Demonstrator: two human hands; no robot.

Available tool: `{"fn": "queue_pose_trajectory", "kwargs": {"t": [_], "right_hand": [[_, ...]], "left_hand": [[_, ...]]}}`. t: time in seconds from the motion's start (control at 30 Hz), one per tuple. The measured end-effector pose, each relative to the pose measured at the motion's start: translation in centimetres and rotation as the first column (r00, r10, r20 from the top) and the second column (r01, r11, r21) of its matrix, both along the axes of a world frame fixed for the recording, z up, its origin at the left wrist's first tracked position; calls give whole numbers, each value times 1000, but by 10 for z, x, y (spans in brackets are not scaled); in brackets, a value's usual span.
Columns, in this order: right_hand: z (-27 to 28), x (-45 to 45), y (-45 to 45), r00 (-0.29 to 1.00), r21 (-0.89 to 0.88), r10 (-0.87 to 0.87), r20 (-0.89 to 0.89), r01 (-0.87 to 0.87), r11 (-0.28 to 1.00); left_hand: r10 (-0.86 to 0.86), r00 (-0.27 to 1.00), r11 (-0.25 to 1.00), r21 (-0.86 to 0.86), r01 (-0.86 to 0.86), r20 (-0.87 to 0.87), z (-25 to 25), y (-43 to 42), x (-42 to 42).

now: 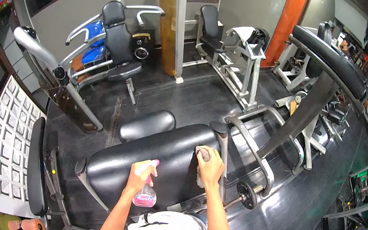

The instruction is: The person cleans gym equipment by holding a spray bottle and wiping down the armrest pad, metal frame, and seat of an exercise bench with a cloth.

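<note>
A wide black padded bench (165, 143) lies right in front of me. My left hand (139, 176) is closed round the neck of a spray bottle (145, 199), which has a pink and white trigger head and a pink label on a clear body. The bottle is over the near edge of the pad. My right hand (210, 165) grips a crumpled greyish cloth (203, 155) near the pad's right end. Part of the cloth hangs below the fingers. Whether it presses on the pad is hard to tell.
A smaller black pad (148, 126) sits just beyond the bench. To the right stand a metal frame (255, 150) and a weight plate (247, 195). Seated machines with a black seat (124, 71) and a tall weight tower (171, 21) are farther back. A long pad (39, 164) stands at left.
</note>
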State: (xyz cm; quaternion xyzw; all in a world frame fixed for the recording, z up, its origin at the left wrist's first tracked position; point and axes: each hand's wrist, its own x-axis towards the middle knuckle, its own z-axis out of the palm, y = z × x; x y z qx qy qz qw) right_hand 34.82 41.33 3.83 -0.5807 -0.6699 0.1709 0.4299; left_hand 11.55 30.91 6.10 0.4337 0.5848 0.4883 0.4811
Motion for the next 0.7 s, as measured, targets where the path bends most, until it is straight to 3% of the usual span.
{"fn": "queue_pose_trajectory", "kwargs": {"t": [0.17, 0.37, 0.53, 0.63, 0.7], "right_hand": [[8, -19, -5, 999, -49, -44, 2, 45, 998], [13, -72, -26, 987, -67, 149, 64, -145, 987], [17, -96, -62, 929, -16, 345, 134, -346, 938], [21, -77, -62, 937, -20, 321, 138, -321, 947], [17, -61, -47, 969, 40, 169, 178, -178, 983]], "left_hand": [[26, 1000, 1000, -10, -26, 12, 4, -9, -6], [92, 995, 989, 111, -96, 41, -4, -37, -23], [205, 970, 974, 73, -215, 129, -2, -66, -50], [154, 985, 987, 43, -158, 74, -4, -80, -73], [124, 990, 991, 40, -127, 72, -4, -87, -91]]}}
